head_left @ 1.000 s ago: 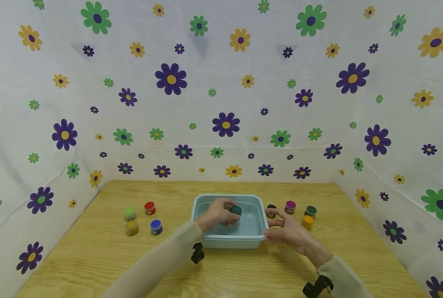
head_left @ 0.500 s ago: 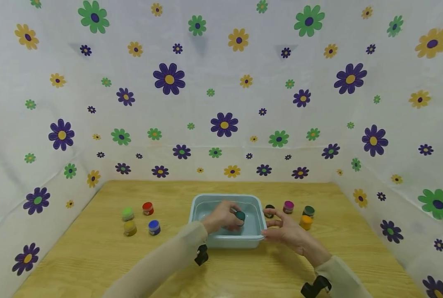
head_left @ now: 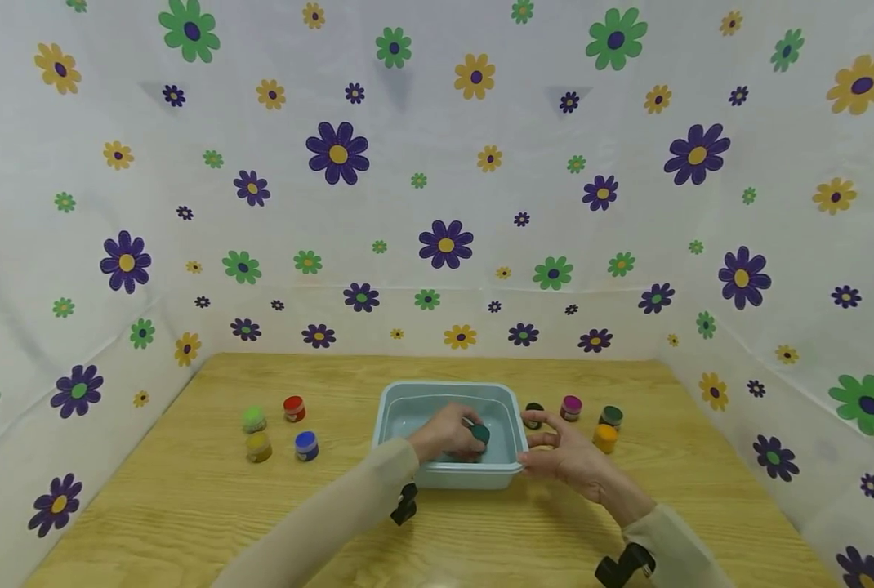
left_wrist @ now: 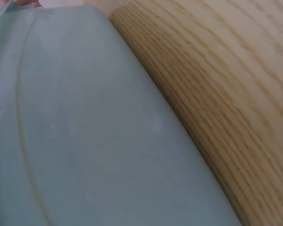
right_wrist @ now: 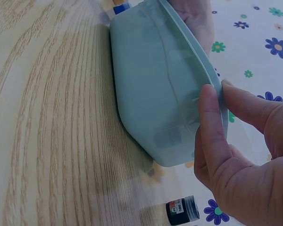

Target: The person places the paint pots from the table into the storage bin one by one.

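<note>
Wood table [head_left: 187, 506] w/ blue tub [head_left: 448, 478], approx. 8 paint pots [head_left: 306, 445].

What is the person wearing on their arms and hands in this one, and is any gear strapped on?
Both arms are in long, plain cream-beige sleeves that end at the wrists. The left hand and right hand are bare: no gloves, rings or markings show. A small black device is strapped under each wrist, the left wrist mount and the right wrist mount. No cables show.

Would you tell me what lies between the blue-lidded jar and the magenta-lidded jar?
In the head view, the pale blue plastic tub lies between them.
</note>
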`<action>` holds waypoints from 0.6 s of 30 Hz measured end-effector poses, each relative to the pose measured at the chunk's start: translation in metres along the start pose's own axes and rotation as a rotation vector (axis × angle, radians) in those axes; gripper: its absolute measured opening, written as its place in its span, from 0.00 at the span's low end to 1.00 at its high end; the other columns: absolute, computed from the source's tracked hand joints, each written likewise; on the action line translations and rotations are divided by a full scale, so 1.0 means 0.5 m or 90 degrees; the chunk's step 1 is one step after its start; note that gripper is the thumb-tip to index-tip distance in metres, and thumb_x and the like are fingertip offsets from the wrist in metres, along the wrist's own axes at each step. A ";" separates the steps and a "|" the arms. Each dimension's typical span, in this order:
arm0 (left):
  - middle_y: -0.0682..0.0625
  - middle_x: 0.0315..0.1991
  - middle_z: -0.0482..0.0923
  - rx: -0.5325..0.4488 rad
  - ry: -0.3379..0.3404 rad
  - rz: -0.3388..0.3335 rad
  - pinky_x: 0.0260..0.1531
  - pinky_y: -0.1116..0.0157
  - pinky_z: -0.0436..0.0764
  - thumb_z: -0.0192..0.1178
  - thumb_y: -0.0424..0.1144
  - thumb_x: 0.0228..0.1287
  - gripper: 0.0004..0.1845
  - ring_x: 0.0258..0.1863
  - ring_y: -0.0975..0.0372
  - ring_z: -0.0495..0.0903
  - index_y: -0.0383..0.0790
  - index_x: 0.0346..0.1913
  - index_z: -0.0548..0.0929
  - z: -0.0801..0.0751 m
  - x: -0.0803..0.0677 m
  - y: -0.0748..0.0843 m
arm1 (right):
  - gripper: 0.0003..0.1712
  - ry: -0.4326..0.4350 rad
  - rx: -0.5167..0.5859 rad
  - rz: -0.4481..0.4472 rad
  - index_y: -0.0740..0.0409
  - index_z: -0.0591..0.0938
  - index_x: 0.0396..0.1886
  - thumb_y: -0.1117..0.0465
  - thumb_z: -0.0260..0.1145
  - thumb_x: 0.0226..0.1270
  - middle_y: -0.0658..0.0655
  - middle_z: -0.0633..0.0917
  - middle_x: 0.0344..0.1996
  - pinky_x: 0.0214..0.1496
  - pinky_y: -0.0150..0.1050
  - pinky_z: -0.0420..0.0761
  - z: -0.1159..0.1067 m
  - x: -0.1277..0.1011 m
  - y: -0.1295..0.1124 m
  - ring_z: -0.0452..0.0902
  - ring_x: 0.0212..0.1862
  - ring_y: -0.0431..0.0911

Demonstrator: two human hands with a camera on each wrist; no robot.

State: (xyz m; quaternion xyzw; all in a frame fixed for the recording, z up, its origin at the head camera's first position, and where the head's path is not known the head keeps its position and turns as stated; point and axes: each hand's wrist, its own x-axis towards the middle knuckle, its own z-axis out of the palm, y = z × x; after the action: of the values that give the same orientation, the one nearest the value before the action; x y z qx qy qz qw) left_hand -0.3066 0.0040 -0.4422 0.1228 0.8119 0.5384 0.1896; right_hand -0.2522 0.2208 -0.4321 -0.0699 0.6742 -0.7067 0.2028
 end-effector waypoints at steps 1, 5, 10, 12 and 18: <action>0.41 0.33 0.75 0.001 -0.005 0.002 0.24 0.61 0.82 0.64 0.22 0.47 0.17 0.25 0.52 0.81 0.28 0.44 0.76 0.001 0.002 -0.002 | 0.45 -0.002 0.000 -0.001 0.59 0.53 0.67 0.68 0.67 0.54 0.70 0.70 0.46 0.48 0.53 0.75 0.001 0.000 0.000 0.78 0.39 0.52; 0.38 0.43 0.74 0.001 -0.024 0.010 0.27 0.61 0.82 0.60 0.21 0.49 0.23 0.32 0.54 0.78 0.26 0.52 0.71 0.003 0.006 -0.006 | 0.45 -0.004 0.000 0.001 0.59 0.53 0.67 0.69 0.67 0.54 0.71 0.69 0.48 0.49 0.53 0.75 0.002 -0.002 -0.001 0.78 0.40 0.52; 0.36 0.51 0.70 -0.006 -0.032 0.005 0.31 0.61 0.81 0.58 0.18 0.49 0.28 0.37 0.54 0.76 0.27 0.57 0.68 0.006 0.012 -0.005 | 0.45 -0.003 -0.001 0.003 0.59 0.54 0.67 0.68 0.67 0.54 0.71 0.69 0.48 0.49 0.54 0.74 0.003 -0.003 -0.003 0.78 0.39 0.52; 0.37 0.50 0.70 -0.013 -0.036 -0.002 0.32 0.61 0.81 0.58 0.18 0.49 0.28 0.38 0.54 0.76 0.28 0.56 0.68 0.005 0.014 -0.004 | 0.44 -0.004 -0.003 0.002 0.59 0.53 0.67 0.69 0.67 0.54 0.71 0.69 0.48 0.49 0.54 0.74 0.003 -0.002 -0.004 0.78 0.39 0.51; 0.36 0.47 0.71 -0.060 -0.039 -0.032 0.33 0.60 0.80 0.54 0.17 0.51 0.28 0.38 0.51 0.77 0.30 0.58 0.66 0.002 0.017 -0.002 | 0.44 0.003 0.002 0.010 0.58 0.54 0.67 0.69 0.67 0.54 0.70 0.70 0.47 0.49 0.53 0.75 0.002 -0.002 -0.003 0.78 0.38 0.51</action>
State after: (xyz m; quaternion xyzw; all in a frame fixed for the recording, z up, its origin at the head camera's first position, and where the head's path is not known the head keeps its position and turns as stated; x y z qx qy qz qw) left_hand -0.3135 0.0078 -0.4449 0.1095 0.7824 0.5669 0.2334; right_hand -0.2513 0.2200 -0.4303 -0.0627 0.6741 -0.7061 0.2073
